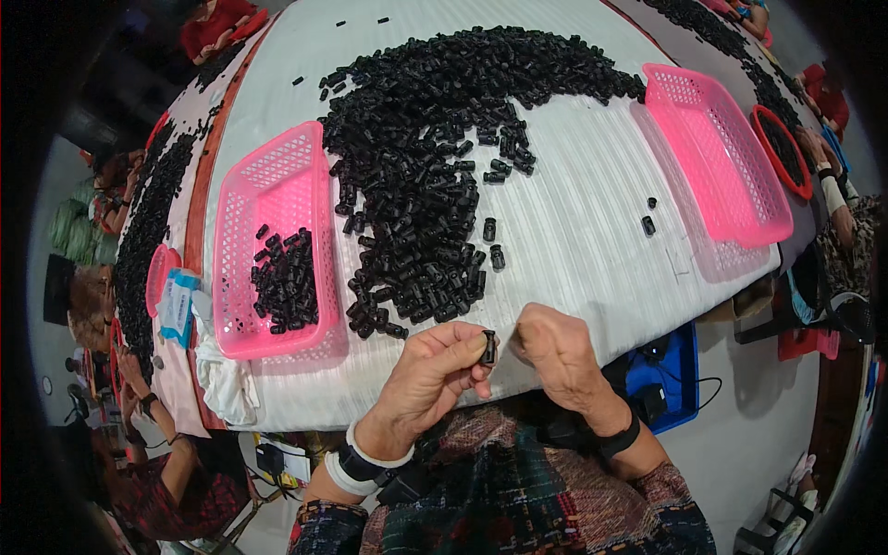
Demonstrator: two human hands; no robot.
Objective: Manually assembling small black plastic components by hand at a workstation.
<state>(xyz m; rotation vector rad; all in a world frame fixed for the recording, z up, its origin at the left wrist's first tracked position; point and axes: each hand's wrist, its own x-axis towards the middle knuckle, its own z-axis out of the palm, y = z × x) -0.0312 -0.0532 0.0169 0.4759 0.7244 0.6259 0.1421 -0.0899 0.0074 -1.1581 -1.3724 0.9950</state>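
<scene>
Between the thumb and fingers of my left hand (433, 368) is a small black plastic cylinder (488, 348), held upright above the table's near edge. Just to its right is my right hand (561, 356), slightly blurred, its fingers curled together; whatever they may hold is hidden. A large heap of similar black pieces (416, 213) spreads across the table beyond my hands. At the left, a pink perforated basket (239, 268) has a small pile of these pieces in it.
Another pink basket (740, 176) stands at the right, without visible pieces inside. Two loose black pieces (647, 225) lie near it. A white cloth (222, 379) and a blue-white packet (178, 305) are at the left. A blue crate (680, 379) sits below the table edge. Other people work at both sides.
</scene>
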